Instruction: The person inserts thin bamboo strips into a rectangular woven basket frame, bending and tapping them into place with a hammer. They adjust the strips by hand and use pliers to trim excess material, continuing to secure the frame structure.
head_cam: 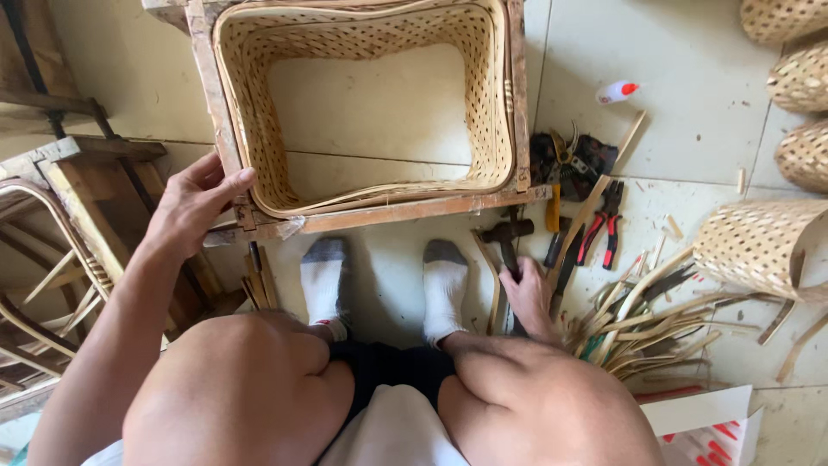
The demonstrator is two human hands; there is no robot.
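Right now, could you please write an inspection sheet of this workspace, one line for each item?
Surface: pale tiled floor, with bamboo scraps on the right.
Job's things: open-weave basket set in a wooden frame; hammer on the floor.
Clutter: red-handled pliers, other hand tools, bamboo strips, glue bottle, woven pieces at right.
Grippers: left hand rests on the frame's near left corner; right hand reaches down at the hammer handle, grip not clear.
Cables: nothing seen.
Surroundings: wooden furniture at left, red and white box at lower right.
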